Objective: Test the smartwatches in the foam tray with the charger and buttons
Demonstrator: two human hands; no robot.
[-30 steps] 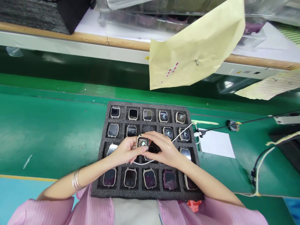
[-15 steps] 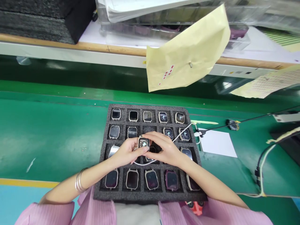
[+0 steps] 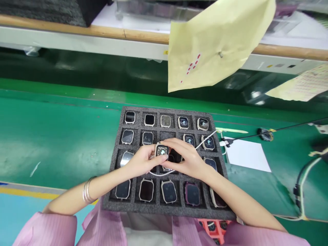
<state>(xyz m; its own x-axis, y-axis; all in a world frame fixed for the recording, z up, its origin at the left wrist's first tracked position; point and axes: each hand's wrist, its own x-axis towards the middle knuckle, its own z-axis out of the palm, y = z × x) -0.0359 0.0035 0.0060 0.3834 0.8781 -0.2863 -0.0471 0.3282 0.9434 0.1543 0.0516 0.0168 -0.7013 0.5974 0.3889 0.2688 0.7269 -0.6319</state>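
A strapless smartwatch [image 3: 162, 149] with a lit watch face is held up over the middle of a black foam tray [image 3: 164, 212]. My left hand [image 3: 142, 160] pinches it from the left, the thumb lying across the lower part of its screen. From the right, my right hand [image 3: 191, 160] closes its fingers on the watch's top and side. A white cable [image 3: 164, 175] loops below both hands and runs out to the right; its end near the watch is hidden by my fingers. Several more watch cases, such as a purple one [image 3: 192, 193], lie in the tray's compartments.
Right of the tray lie a white sheet [image 3: 247, 155], a pale green stick [image 3: 232, 130] and a black cable [image 3: 289, 129]. A yellow paper [image 3: 212, 51] hangs from the shelf edge [image 3: 143, 36]. A red tray [image 3: 217, 229] shows below the foam tray.
The camera view has shifted, so the shelf sits higher and the tray slightly further right and up. Both hands keep hold of the same smartwatch, with little visible change in grip.
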